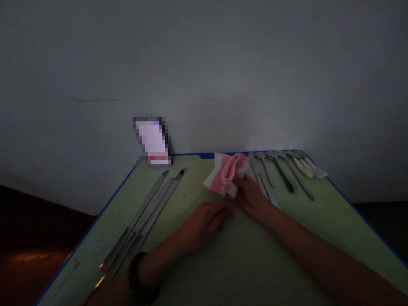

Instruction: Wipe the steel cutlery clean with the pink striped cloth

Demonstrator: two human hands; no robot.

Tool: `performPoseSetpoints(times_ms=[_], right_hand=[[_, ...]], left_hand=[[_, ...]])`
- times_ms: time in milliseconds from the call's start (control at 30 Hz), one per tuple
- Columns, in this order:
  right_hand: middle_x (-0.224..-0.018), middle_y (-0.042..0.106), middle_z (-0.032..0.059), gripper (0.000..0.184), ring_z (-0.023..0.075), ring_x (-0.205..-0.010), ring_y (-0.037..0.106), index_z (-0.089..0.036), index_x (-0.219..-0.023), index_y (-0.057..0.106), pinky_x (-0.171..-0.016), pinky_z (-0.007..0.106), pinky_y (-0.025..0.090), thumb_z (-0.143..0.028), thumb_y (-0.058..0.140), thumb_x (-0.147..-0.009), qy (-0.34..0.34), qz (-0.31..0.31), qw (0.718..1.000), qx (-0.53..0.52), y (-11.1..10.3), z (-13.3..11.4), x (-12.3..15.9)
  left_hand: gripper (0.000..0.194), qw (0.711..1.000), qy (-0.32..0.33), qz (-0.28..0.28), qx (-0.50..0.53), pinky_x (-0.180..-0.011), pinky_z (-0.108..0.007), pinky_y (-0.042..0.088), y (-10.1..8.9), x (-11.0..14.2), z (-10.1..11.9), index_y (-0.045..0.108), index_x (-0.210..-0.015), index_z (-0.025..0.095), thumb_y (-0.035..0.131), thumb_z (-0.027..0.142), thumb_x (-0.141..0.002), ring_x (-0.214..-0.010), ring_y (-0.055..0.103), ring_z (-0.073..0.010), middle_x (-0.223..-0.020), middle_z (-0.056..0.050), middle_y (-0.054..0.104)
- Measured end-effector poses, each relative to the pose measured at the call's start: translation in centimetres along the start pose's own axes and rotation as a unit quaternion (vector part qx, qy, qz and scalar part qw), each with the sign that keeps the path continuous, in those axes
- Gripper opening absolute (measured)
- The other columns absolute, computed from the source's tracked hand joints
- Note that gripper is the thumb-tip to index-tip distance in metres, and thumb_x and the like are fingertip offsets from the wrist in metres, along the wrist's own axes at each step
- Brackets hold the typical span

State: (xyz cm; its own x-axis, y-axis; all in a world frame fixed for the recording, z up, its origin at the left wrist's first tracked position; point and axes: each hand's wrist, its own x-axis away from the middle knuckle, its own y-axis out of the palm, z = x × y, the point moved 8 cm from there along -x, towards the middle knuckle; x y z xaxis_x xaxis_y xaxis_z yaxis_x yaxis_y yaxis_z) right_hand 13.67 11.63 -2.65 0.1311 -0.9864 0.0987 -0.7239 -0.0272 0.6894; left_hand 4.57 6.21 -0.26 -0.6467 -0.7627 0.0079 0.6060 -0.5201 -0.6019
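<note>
A bunched, pink-and-white striped cloth (pixel 219 176) sits pinched in the right hand's (pixel 250 195) curled fingers, at their tips, near the pale-green table's (pixel 255 263) blue far edge. The left hand (pixel 207 221) curls just below the cloth; whether it grips anything is unclear. Open tabletop stretches leftward to long silver metal knives (pixel 152 209); assorted metal cutlery (pixel 284 176) crowds the right.

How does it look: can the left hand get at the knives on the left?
Probably yes: nothing visible stands between the left hand and the knives, though its forearm partly overlaps their handle ends in view.
</note>
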Motion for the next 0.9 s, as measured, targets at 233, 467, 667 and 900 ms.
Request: performPoseSetpoints(times_ms=[233, 467, 667, 900], right_hand=[[-0.065, 0.064, -0.0025, 0.025, 0.0109, -0.059, 0.056, -0.017, -0.079, 0.062, -0.060, 0.024, 0.044, -0.034, 0.073, -0.065, 0.034, 0.022, 0.999, 0.002, -0.1, 0.6, 0.3], [-0.093, 0.069, 0.0020, 0.032, 0.0142, -0.089, 0.062, -0.022, -0.086, 0.064, -0.079, 0.025, 0.049, -0.052, 0.057, -0.076, -0.004, 0.079, 0.992, -0.097, -1.8, 0.9, -1.0], [-0.078, 0.068, 0.0010, 0.031, 0.0143, -0.075, 0.063, -0.019, -0.086, 0.061, -0.069, 0.026, 0.051, -0.048, 0.054, -0.081, 0.041, 0.092, 0.987, -0.124, -2.3, 1.1, -1.1], [-0.078, 0.066, 0.0009, 0.011, 0.0111, -0.070, 0.060, -0.017, -0.083, 0.060, -0.071, 0.024, 0.050, -0.017, 0.049, -0.083, 0.003, 0.096, 0.983, -0.155, -1.9, -0.1, -1.1]], left_hand=[[0.024, 0.999, 0.005, -0.038, 0.003, -0.058, -0.021, 0.037, 0.6, 0.1, 0.2, 0.059, -0.089, 0.018, 0.036, 0.011, -0.087, -0.057, 0.048, -0.0100, -0.062, 0.005, 0.050], [0.028, 0.990, 0.037, -0.066, 0.117, -0.066, -0.025, 0.038, -0.1, 0.7, 1.0, 0.051, -0.113, 0.021, 0.047, 0.032, -0.087, -0.072, 0.048, -0.0138, -0.083, 0.001, 0.053], [0.036, 0.954, 0.029, -0.087, 0.284, -0.056, -0.021, 0.037, -0.3, 0.8, 0.6, 0.049, -0.116, 0.021, 0.053, 0.029, -0.081, -0.066, 0.045, -0.0115, -0.081, 0.000, 0.052], [0.020, 0.940, -0.072, 0.089, 0.322, -0.032, -0.012, 0.027, -0.8, 0.0, -2.3, 0.033, -0.104, 0.027, 0.045, 0.028, -0.088, -0.037, 0.036, -0.0050, -0.062, 0.010, 0.047]])
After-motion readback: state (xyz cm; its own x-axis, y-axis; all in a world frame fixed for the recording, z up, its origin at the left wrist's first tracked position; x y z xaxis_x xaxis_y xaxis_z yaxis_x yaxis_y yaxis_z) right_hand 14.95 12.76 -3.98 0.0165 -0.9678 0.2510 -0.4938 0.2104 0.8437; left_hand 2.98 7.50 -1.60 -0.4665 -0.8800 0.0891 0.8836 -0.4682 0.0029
